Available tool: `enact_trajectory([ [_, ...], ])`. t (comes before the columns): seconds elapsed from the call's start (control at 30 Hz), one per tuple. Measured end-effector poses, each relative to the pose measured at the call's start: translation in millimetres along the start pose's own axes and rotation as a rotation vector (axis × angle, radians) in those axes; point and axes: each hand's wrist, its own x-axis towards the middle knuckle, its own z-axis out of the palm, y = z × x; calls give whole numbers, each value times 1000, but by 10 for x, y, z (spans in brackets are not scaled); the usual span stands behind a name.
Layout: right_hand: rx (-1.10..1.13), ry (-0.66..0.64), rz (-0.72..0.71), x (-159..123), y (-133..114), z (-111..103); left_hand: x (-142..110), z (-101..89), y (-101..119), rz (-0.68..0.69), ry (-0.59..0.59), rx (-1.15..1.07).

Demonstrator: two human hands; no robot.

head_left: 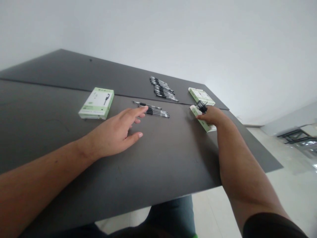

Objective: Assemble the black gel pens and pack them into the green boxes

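Observation:
My right hand (211,115) is closed around a bunch of clear pens with black grips (201,106), held just over a green and white box (203,123) on the table's right side. Whether the pens touch that box I cannot tell. My left hand (123,132) has its fingers stretched out and holds nothing. Its fingertips hover at the near end of a small group of pens (158,113) lying on the table. Beyond them a larger row of similar pens (163,89) lies side by side.
A closed green and white box (97,102) sits left of my left hand. Another such box (201,96) lies at the far right, its end flap raised. The dark tabletop (158,165) has a seam across it and meets a white wall (173,36).

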Motion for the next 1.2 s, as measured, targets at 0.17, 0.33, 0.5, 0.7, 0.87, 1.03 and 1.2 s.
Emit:
enact_trajectory([
  [0.17, 19, 28, -13, -81, -22, -142, 14, 2, -3, 39, 6, -6],
  [0.33, 392, 263, -124, -536, -427, -530, 20, 45, 45, 43, 55, -42],
  [0.5, 696, 333, -504, -1189, -1299, -531, 12, 64, 89, 146, 208, -146],
  [0.7, 746, 570, -836, -1531, -1835, -112, 27, -75, 191, 154, 315, -57],
  [0.87, 794, 610, -807, -1599, -1899, -5, 36, -173, 283, 122, 350, 69],
  [1.03, 863, 624, -819, -1693, -1895, -80, 30, -240, 349, 139, 388, 118],
  [1.2, 905, 525, -858, -1762, -1894, -100, -7, -318, 381, 184, 509, 202],
])
